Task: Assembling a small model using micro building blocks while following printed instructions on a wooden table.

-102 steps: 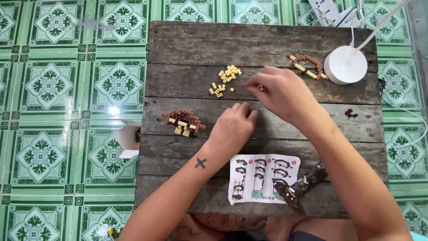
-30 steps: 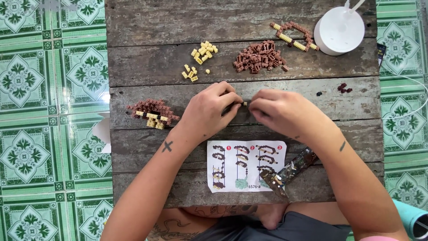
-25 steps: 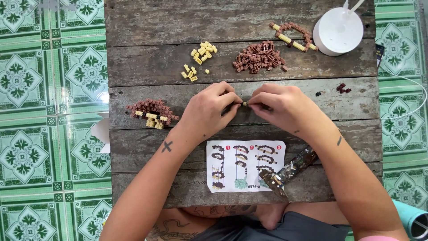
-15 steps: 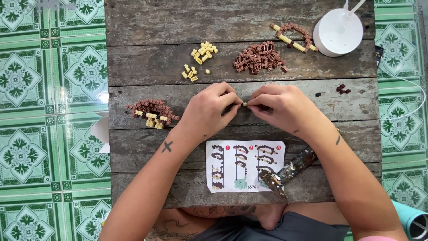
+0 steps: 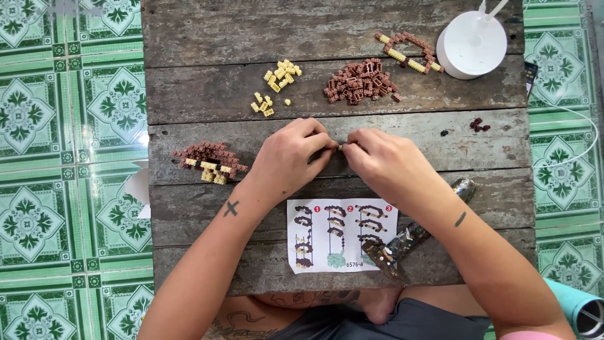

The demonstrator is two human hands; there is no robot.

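Left hand: the left hand [image 5: 286,157] rested on the wooden desk [image 5: 207,94], its fingertips pinched on a tiny building-block piece [image 5: 340,146] at the desk's middle.
Right hand: the right hand [image 5: 384,165] met it from the other side, fingertips pressed to the same piece, the two hands touching there.
Change: a few seconds before, the right hand had been reaching toward the far bricks while the left lay lower; over the last second both stayed joined on the piece, hardly shifting, which suggested that a fiddly joining of small parts was under way.
Loose parts: a pile of brown bricks [image 5: 360,80] and scattered yellow bricks [image 5: 277,83] lay beyond the hands, apart from them.
Built pieces: a brown-and-yellow assembly [image 5: 211,162] sat just left of the left hand; another [image 5: 409,51] lay beside a white round device [image 5: 472,44].
Near edge: an instruction sheet [image 5: 327,234] lay below the hands, a paint-flecked tool [image 5: 418,234] overlapping its right corner.
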